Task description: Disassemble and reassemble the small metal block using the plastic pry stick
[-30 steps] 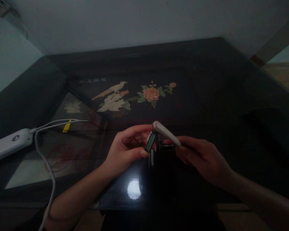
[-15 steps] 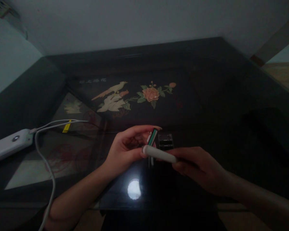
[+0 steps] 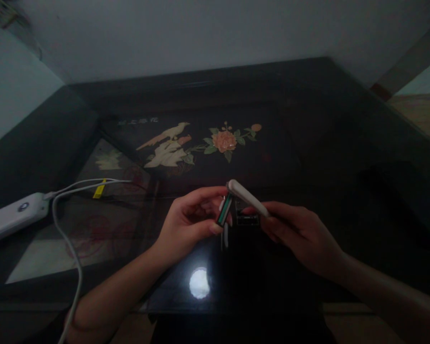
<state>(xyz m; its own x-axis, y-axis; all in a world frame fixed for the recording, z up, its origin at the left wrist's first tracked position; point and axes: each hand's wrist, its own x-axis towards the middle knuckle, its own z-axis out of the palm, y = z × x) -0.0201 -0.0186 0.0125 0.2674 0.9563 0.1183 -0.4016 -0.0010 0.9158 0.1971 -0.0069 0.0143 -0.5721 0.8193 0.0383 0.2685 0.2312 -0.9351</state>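
Note:
In the head view my left hand [image 3: 189, 220] pinches a small slim piece with a green strip [image 3: 225, 210] between thumb and fingers, tilted. My right hand [image 3: 301, 231] is closed on a white rod-like handle [image 3: 249, 198]. The handle's rounded far tip is at the upper end of the green-striped piece; whether they join I cannot tell. Just behind my right fingertips lies a small dark, glossy, clear-sided case [image 3: 247, 220]. A thin pale strip [image 3: 226, 236] shows below my left fingers, its kind unclear.
A white power bank [image 3: 16, 217] is at the left, with a white cable [image 3: 77, 258] running toward my left forearm and a yellow tag [image 3: 99, 188] on it. The dark glossy table [image 3: 308, 119] bears a bird-and-flower picture and a bright light reflection.
My right hand has raised the white handle, so its tip has moved from the lower end to the upper end of the green-striped piece. My left hand stays nearly still.

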